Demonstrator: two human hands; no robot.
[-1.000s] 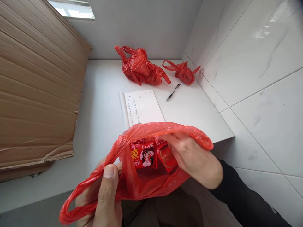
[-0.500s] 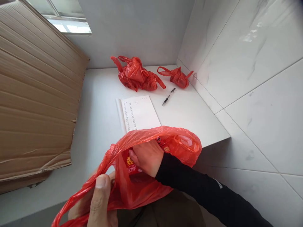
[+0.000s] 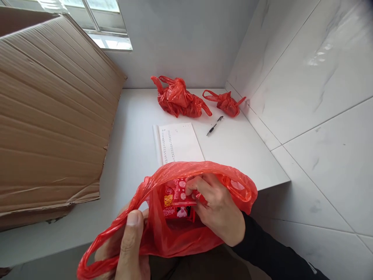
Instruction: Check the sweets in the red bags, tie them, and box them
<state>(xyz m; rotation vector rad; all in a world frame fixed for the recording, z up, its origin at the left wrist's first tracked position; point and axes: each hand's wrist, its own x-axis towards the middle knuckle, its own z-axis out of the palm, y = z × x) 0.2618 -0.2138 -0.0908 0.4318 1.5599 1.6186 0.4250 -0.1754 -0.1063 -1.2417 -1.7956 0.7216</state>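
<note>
A red plastic bag (image 3: 171, 243) hangs open in front of me, its rim spread wide. My left hand (image 3: 131, 245) is closed on the bag's left handle, thumb on top. Inside the bag's mouth, my right hand (image 3: 218, 206) pinches a small red packet (image 3: 183, 192) printed with round white patterns. Beneath that packet lies another red packet (image 3: 169, 210) with yellow and white characters and a pink figure. The bag's lower contents are hidden by its sides and my hand.
On the white table (image 3: 134, 128), behind the bag, lie an open notebook (image 3: 186, 144) with handwritten numbers and a black pen (image 3: 215, 126). Two knotted red bags, a larger one (image 3: 177, 97) and a smaller one (image 3: 228, 104), sit farther back. A cardboard box (image 3: 58, 116) stands left; tiled wall right.
My right hand has drawn back and up inside the bag and now shows a packet in its fingers. My left hand still grips the handle. The view has shifted slightly left.
</note>
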